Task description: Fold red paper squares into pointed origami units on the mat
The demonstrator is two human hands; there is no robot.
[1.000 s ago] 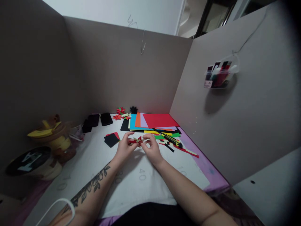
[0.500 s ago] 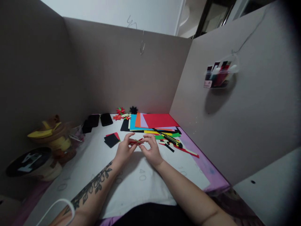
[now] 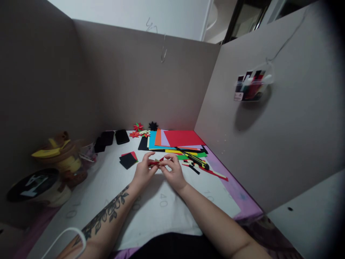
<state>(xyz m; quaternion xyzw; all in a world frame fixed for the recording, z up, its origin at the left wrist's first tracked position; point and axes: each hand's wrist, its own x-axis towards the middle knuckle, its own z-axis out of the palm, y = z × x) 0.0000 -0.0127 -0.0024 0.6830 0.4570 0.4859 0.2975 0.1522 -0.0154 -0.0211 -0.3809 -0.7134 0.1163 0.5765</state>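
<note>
Both hands meet over the white mat [image 3: 161, 212] and pinch a small folded paper piece [image 3: 157, 162], red with a pale part. My left hand [image 3: 142, 171] grips its left end with thumb and fingers closed. My right hand [image 3: 174, 171] pinches its right end, fingers curled. The piece is held just above the mat. Behind it lies a stack of coloured paper sheets [image 3: 180, 139], red on top. A yellow and black utility knife [image 3: 198, 160] rests at the stack's front edge.
Black and red paper squares [image 3: 128, 159] lie left of the hands. Finished paper stars [image 3: 138, 129] and black cases [image 3: 122, 136] sit near the back wall. Jars and a lid [image 3: 58, 158] stand at left. Grey partition walls enclose the desk; a clear holder [image 3: 252, 86] hangs at right.
The paper piece has been turned and flattened between the fingers; both hands shifted slightly closer together. Everything else on the desk stays put.
</note>
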